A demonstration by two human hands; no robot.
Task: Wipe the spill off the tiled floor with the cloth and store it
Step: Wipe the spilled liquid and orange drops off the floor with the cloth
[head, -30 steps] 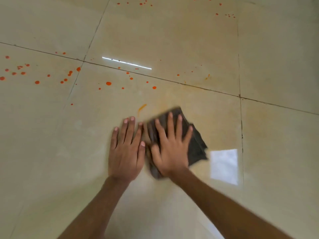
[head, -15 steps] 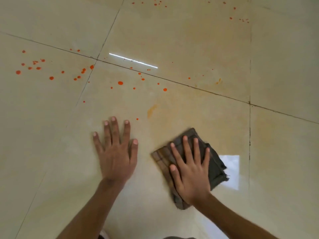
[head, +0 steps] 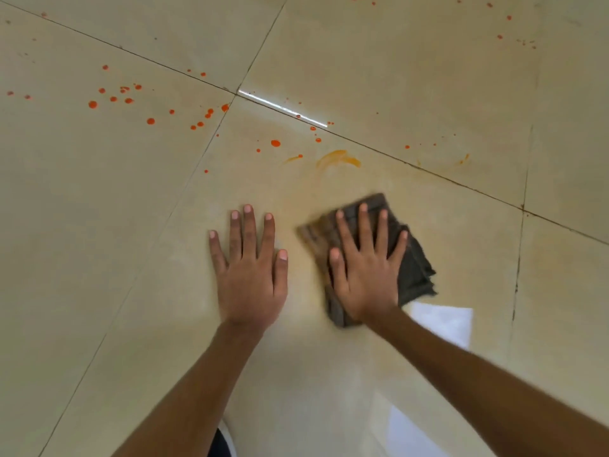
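A folded dark grey-brown cloth [head: 416, 268] lies flat on the beige tiled floor [head: 428, 77]. My right hand [head: 365, 268] presses on it with straight, spread fingers. My left hand [head: 250, 275] rests flat on the bare tile just left of the cloth, fingers straight. An orange smear [head: 337, 158] lies a short way beyond the cloth. Orange-red drops [head: 150, 121] are scattered across the tiles to the far left, and smaller drops [head: 509, 18] dot the far right. The cloth looks blurred by motion.
Dark grout lines [head: 428, 174] cross the floor diagonally. A bright window reflection [head: 445, 321] sits on the tile right of my right forearm. A white and dark edge [head: 224, 440] shows at the bottom between my arms.
My right hand has pushed the cloth forward, toward the orange smear. The smear has become longer and curved. My left hand stays flat on the tile.
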